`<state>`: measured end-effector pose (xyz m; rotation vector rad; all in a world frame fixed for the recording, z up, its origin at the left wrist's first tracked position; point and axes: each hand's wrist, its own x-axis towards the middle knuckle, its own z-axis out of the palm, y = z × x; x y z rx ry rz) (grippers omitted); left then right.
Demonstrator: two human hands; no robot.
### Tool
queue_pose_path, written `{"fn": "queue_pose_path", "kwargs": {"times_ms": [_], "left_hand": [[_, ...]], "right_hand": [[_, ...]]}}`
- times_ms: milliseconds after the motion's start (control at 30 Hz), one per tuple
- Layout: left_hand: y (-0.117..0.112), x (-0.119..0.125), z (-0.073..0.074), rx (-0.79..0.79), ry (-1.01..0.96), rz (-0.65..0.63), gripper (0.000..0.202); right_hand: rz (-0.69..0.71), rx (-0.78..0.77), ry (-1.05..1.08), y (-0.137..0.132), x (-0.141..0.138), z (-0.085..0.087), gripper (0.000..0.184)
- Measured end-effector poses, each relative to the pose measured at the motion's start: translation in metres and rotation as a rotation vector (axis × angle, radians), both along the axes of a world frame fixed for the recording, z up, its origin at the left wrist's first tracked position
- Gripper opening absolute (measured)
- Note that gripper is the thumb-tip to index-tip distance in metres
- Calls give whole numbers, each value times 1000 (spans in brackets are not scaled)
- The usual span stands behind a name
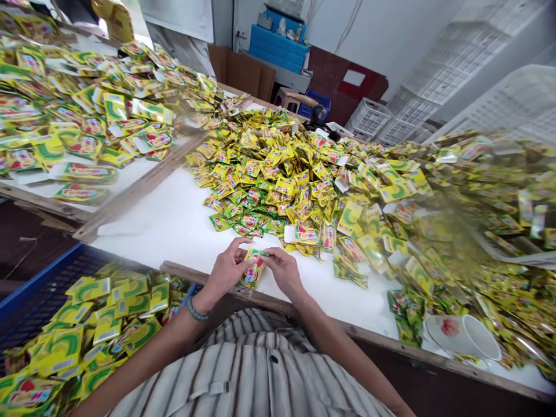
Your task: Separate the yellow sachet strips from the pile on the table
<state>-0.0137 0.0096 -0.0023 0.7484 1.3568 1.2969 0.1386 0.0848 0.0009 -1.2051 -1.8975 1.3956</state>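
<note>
Over the near edge of the white tabletop, my left hand (226, 268) is closed around a small yellow candy box (252, 274) with a red and green print, held upright. My right hand (283, 271) pinches at the box's top end. A bit of green shows by those fingertips; I cannot tell whether it is the flap or a sachet. Just beyond my hands lies a large heap of small yellow and green sachets (278, 179). Mixed in at its near right side are flattish yellow boxes, one being a box with a white open flap (303, 234).
A blue crate (47, 269) full of yellow boxes stands at lower left. Wooden strips (143, 179) divide the table; more boxes (87, 139) pile up beyond. A white cup (463, 336) lies tipped at right. White baskets (369, 119) stand behind.
</note>
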Motion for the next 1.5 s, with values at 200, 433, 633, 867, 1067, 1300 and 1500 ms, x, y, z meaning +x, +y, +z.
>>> {"fn": "queue_pose_path", "kwargs": {"times_ms": [200, 433, 633, 867, 1067, 1300, 1500], "left_hand": [[2, -1, -2, 4, -32, -60, 36], [4, -4, -11, -20, -224, -16, 57], [4, -4, -9, -24, -255, -34, 58], [4, -4, -8, -9, -249, -46, 57], [4, -2, -9, 14, -223, -62, 54], [3, -5, -2, 13, -276, -101, 62], [3, -4, -4, 16, -275, -78, 66]], "right_hand": [[40, 8, -57, 15, 0, 14, 28], [225, 132, -179, 15, -5, 38, 19], [90, -165, -113, 28, -14, 38, 26], [290, -195, -184, 45, -11, 47, 26], [280, 17, -212, 26, 0, 46, 22], [285, 5, -260, 33, -4, 45, 18], [386, 40, -223, 39, -4, 51, 22]]}}
